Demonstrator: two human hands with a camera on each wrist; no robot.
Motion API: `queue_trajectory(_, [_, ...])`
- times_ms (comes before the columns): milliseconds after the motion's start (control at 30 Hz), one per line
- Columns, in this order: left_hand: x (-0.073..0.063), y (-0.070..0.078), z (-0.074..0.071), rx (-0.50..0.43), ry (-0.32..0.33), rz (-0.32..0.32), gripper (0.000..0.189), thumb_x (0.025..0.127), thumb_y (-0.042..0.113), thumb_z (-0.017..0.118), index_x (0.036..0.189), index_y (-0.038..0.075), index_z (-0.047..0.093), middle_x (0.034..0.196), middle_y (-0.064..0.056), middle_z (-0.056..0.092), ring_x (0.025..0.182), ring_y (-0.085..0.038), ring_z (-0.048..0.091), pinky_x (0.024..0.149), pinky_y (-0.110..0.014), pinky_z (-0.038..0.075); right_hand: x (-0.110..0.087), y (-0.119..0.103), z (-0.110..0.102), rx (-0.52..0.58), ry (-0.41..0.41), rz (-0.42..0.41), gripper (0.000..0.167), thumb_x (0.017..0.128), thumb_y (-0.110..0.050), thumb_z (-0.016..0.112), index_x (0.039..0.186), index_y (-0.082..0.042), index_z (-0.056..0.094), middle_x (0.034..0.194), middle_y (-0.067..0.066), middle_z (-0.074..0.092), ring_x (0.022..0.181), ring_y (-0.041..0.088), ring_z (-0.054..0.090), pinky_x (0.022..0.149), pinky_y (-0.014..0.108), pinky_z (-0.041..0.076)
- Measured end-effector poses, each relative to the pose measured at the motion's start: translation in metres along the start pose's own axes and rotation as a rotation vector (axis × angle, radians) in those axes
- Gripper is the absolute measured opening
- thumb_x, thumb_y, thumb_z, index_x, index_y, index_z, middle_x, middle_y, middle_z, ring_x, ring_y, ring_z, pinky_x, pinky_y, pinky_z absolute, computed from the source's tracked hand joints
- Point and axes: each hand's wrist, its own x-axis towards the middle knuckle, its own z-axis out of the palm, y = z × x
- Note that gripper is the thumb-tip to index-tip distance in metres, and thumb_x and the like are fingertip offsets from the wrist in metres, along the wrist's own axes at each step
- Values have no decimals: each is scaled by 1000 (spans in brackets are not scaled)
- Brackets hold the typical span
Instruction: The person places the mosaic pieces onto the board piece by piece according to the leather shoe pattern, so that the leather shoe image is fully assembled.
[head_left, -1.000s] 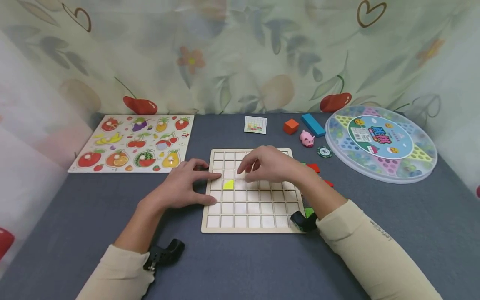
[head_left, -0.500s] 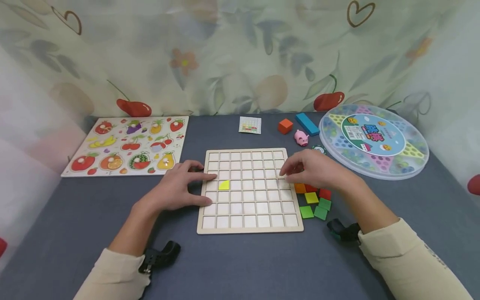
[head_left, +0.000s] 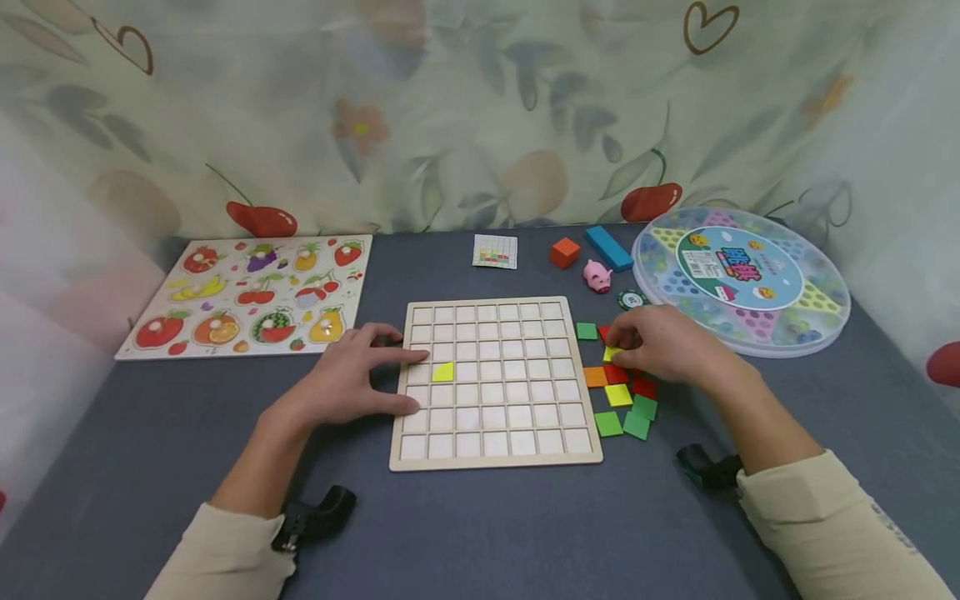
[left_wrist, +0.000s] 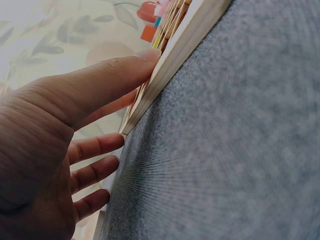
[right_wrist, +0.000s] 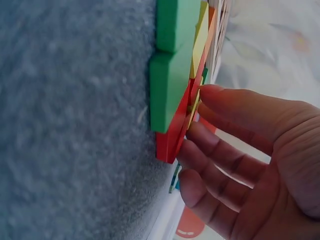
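A wooden grid board [head_left: 495,464] lies flat in front of me, with one yellow tile [head_left: 443,372] in a cell near its left side. My left hand [head_left: 347,373] rests at the board's left edge, thumb and forefinger extended onto the frame; the left wrist view shows its thumb [left_wrist: 115,80] touching the rim. Right of the board, my right hand [head_left: 666,343] is over a loose group of coloured tiles. Its thumb and fingertips pinch a yellow square tile [right_wrist: 195,109], partly hidden by them. Red tiles [head_left: 643,385] and green tiles [head_left: 637,426] lie beneath and beside that hand.
A fruit picture board [head_left: 247,300] lies back left. Behind the grid are a small pattern card [head_left: 495,251], orange cube [head_left: 565,252], blue block [head_left: 609,248], pink pig [head_left: 597,276] and poker chip [head_left: 632,299]. A round game box [head_left: 742,279] stands back right.
My right hand has moved rightward from over the grid to the loose tiles and now pinches a yellow one. The left hand has stayed at the board's edge.
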Motion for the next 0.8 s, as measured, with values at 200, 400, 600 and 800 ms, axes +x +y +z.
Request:
queue_trajectory(200, [0,0,0,3,0,-1,70,82,54,84,144,30,63,148,-14,46,131,-37,41,104,-61,38,4,-2,3,-30,-5,48,26,94,-23,75,112,-5,73,90,5,68,80,19,57,71,32,50])
queue_trajectory(400, [-1,-1,-1,-1,4,0,69,82,52,84,144,30,64,148,-14,46,130,-37,41,103,-61,38,7,-7,3,5,-2,69,23,90,-21,79,105,-9,67,92,7,65,81,21,57,70,31,49])
queue_trajectory(600, [0,-1,-1,2,5,4,68,82,52,84,143,30,64,148,-15,46,129,-36,41,103,-60,38,7,-16,-1,26,45,28,12,93,-13,74,105,-9,74,92,7,68,82,22,58,70,32,50])
queue_trajectory(800, [0,-2,0,1,4,5,68,82,51,84,143,29,64,149,-14,46,129,-36,41,104,-60,38,10,-42,-4,102,29,-17,19,97,-14,71,114,-9,77,103,9,72,81,21,61,69,31,52])
